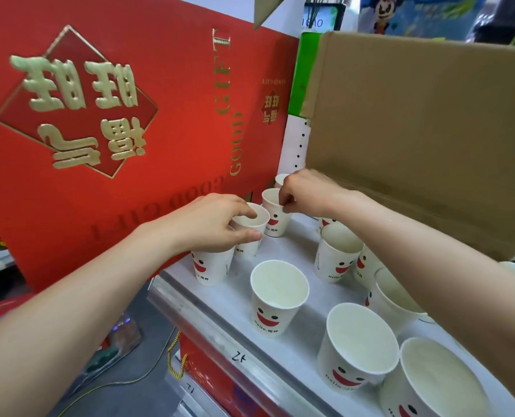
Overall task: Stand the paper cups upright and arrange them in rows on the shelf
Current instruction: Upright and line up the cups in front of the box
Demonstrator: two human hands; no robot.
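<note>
The large red cardboard gift box [166, 121] crowds the left side of the pale grey shelf [294, 254], its side standing just behind the nearest cups. A brown corrugated cardboard flap [415, 130] hangs over the right and back of the shelf and hides whatever lies beneath it. Between them I see a white upright post with a line of holes [297, 145] and a green panel [306, 70] above it. A yellow cord loop [173, 356] dangles below the shelf's front edge.

I count eleven white paper cups with red smiling mouths [279, 299], all upright and mouth-up on the shelf. The right forearm covers part of the right-hand group, so there may be more.

The left hand [217, 224] grips the rim of the second cup along the left edge [245, 249], forefinger over the lip and thumb against the outside. The right hand [306, 191] pinches the rim of the next cup back [276, 225], which stands touching it.

The cups read "Hello" beside small characters. The box carries "GOOD GIFT" in gold, upside down, with large gold Chinese characters. A handwritten "12" marks the shelf's front strip.
</note>
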